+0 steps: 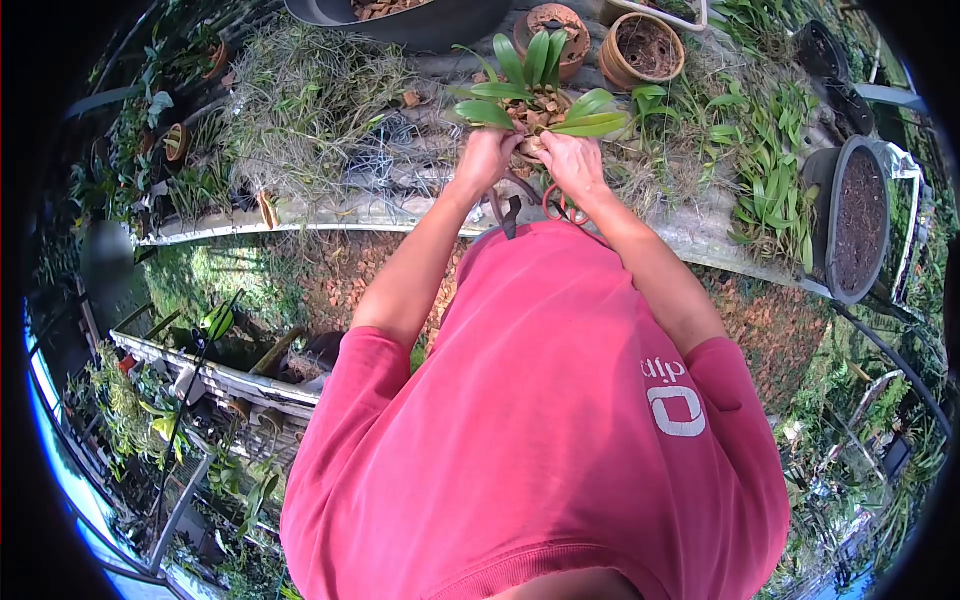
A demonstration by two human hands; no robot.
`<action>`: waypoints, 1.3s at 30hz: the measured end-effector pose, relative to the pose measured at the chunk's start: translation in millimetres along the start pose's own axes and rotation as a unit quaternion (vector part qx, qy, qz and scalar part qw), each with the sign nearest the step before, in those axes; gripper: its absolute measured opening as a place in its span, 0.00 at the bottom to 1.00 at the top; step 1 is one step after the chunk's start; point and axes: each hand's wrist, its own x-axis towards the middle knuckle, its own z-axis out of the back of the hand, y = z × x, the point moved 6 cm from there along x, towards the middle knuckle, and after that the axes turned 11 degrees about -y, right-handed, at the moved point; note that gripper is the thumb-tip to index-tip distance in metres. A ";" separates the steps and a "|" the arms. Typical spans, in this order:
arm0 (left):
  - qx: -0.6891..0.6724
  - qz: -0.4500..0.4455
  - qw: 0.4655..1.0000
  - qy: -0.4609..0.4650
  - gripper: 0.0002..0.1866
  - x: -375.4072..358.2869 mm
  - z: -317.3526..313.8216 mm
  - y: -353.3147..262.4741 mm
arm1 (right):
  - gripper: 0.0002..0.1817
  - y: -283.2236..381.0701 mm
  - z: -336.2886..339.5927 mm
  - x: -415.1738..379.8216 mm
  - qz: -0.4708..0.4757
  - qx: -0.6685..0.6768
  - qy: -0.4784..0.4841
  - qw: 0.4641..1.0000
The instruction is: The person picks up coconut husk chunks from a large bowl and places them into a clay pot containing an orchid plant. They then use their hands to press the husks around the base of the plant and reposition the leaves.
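1. Red cloth filled the near part of the view: the person's shirt (560, 420), with pale lettering on one side of the chest.
2. Beyond the shirt, both bare forearms reached forward and met over a weathered bench (330, 212).
3. Red-handled scissors (562, 205) lay on the bench edge just below the right wrist, touched by neither hand as far as could be seen; a dark strap-like piece hung beside them.
4. The left hand (487, 158) was curled close against the left side of the orchid plant (535, 95), its fingers wrapped narrowly on the base where the roots and bark chips sat.
5. The right hand (573, 162) pressed against the other side of the same plant, its fingers bent inward and gripping the base; the two hands nearly touched each other.
6. The plant stood upright between the hands at the middle of the bench, its broad green leaves fanning out above the knuckles.
7. A mat of dry grey grass and roots (300, 110) spread to the left of the plant.
8. Farther back stood two clay pots (642, 50), the right-hand one filled with brown fibre.
9. At the right edge a large dark pot of soil (858, 215) leaned beside leafy green plants.
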 end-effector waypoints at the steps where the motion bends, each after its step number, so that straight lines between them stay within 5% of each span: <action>1: 0.013 -0.008 1.000 0.004 0.09 0.2 -1.1 0.7 | 0.12 -3.0 -1.5 1.1 0.007 -0.007 0.000 1.000; 5: 0.059 -0.083 0.994 0.024 0.10 -2.4 -5.9 0.6 | 0.14 -7.7 -10.4 0.5 -0.011 -0.039 0.024 0.999; 8: 0.012 -0.039 0.999 0.032 0.11 -7.8 -8.3 6.3 | 0.13 -5.1 3.0 2.5 -0.043 0.000 -0.003 0.999; 10: 0.041 -0.076 0.996 0.021 0.12 -10.5 -9.9 10.2 | 0.11 -0.3 12.2 -0.7 -0.042 0.040 -0.078 0.995; 14: 0.121 -0.184 0.975 0.031 0.14 -9.2 -19.3 22.5 | 0.10 1.2 13.4 -5.2 -0.025 0.062 -0.047 0.997; 17: 0.243 -0.185 0.950 0.064 0.14 -7.0 -15.9 3.9 | 0.10 -3.7 -2.3 -4.3 0.014 0.024 -0.049 0.998; 23: 0.264 -0.120 0.953 0.091 0.12 2.0 -12.0 -4.5 | 0.10 -1.5 -1.1 4.1 0.057 -0.037 -0.019 0.997; 29: 0.189 -0.067 0.977 0.073 0.13 1.8 -10.4 6.6 | 0.08 -2.0 -3.4 7.9 0.010 0.001 0.015 1.000; 32: 0.149 -0.091 0.982 0.065 0.13 -1.8 -7.9 -0.4 | 0.08 -0.5 -8.0 6.7 -0.009 -0.007 0.036 0.999; 35: 0.117 -0.207 0.969 0.069 0.14 -0.8 -12.4 5.0 | 0.08 0.2 -8.3 8.8 -0.010 -0.017 0.044 0.999; 39: 0.131 -0.213 0.968 0.004 0.13 -6.1 -6.1 1.8 | 0.09 -2.6 -6.5 5.1 -0.002 0.005 0.031 1.000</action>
